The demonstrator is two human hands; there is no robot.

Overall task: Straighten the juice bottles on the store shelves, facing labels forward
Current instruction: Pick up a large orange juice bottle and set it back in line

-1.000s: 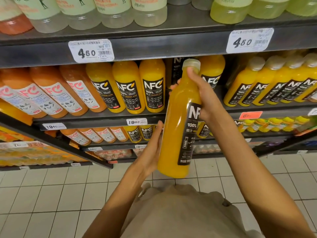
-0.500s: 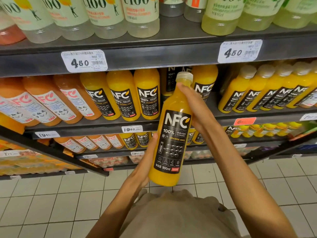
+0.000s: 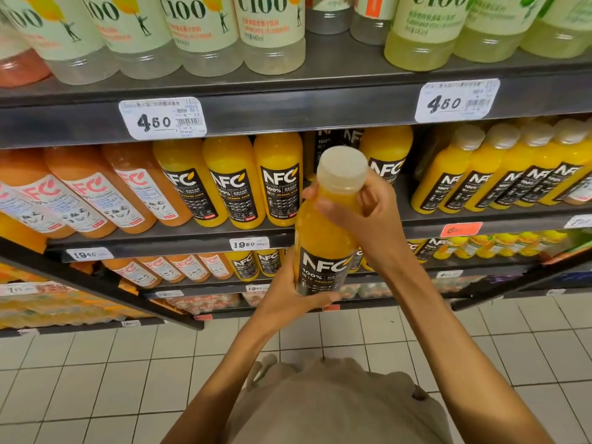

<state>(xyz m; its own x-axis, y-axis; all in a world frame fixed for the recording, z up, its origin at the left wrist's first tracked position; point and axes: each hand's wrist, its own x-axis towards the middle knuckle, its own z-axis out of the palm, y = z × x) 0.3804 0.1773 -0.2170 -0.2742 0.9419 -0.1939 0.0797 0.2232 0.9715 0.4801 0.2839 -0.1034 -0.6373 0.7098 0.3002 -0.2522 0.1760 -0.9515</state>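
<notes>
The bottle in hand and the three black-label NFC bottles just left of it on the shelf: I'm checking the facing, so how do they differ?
The held bottle is off the shelf, gripped by the right hand at the neck and the left hand at the base; the three shelf bottles stand untouched in a row. Its cap shows; theirs are hidden behind the shelf edge. All have orange juice and black NFC labels facing forward.

Shelf gap (image 3: 309, 155) between NFC bottles (image 3: 280, 181)

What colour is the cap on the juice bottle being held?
The cap on the held juice bottle is whitish and translucent, seen in the head view.
</notes>
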